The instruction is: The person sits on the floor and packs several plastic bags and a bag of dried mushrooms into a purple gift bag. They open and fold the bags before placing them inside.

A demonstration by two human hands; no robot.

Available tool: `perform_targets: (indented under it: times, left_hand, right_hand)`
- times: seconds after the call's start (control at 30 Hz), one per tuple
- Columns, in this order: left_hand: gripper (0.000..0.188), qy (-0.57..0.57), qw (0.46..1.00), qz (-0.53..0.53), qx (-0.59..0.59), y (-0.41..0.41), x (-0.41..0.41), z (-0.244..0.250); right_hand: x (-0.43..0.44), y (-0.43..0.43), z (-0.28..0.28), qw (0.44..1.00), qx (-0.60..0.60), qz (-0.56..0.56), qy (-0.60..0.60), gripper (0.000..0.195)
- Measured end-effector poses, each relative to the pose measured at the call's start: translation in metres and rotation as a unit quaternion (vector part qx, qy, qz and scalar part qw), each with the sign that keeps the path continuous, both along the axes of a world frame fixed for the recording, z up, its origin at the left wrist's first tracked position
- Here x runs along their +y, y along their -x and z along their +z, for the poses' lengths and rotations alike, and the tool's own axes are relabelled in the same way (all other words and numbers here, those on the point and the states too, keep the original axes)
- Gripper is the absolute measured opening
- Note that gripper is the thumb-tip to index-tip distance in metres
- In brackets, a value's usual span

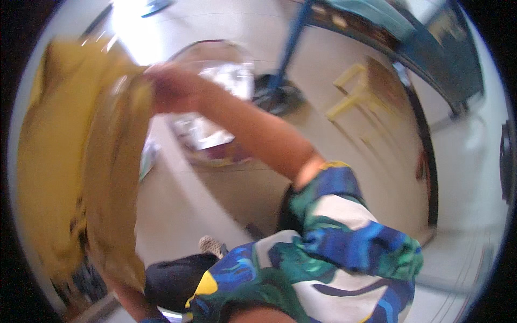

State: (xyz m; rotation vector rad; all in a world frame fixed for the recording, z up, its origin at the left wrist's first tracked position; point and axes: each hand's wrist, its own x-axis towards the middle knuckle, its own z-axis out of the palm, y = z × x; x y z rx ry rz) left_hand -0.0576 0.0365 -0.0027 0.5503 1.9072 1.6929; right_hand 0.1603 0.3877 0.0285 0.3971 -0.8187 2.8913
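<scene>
A mustard-yellow cloth, probably a garment, hangs in folds down the left side of the view. My right hand grips its upper edge, with the arm reaching across from the right; motion blurs the fingers. At the cloth's lower end is my left hand, partly seen. The cloth covers its fingers, so its hold is hidden.
Beyond my right forearm, a round container holding clear plastic stands on the tiled floor. Beside it a blue pole rises from a dark base. A yellow-legged stool stands near a blue-sided table bearing fabric.
</scene>
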Motion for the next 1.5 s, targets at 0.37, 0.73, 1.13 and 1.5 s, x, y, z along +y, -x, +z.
perform_targets:
  times: [0.37,0.73,1.13,1.5]
  left_hand:
    - [0.040,-0.369,0.872,-0.084,-0.310,-0.035,0.047,0.005]
    - [0.039,0.138,0.779,-0.217,0.572,-0.099,0.027,0.041]
    - [0.063,-0.267,0.957,-0.037,0.109,-0.094,0.081,0.099]
    - [0.074,0.067,0.727,-0.133,0.670,-0.151,0.136,0.091]
  right_hand:
    - [-0.039,-0.013,0.038,0.997,0.072,-0.001,0.041,0.095]
    - [-0.052,-0.018,0.054,0.969,-0.148,-0.166,-0.108,0.036]
    - [-0.041,-0.018,0.048,0.949,-0.178,-0.175,-0.192,0.034]
    - [-0.098,-0.026,0.058,0.979,-0.127,-0.127,-0.092,0.054]
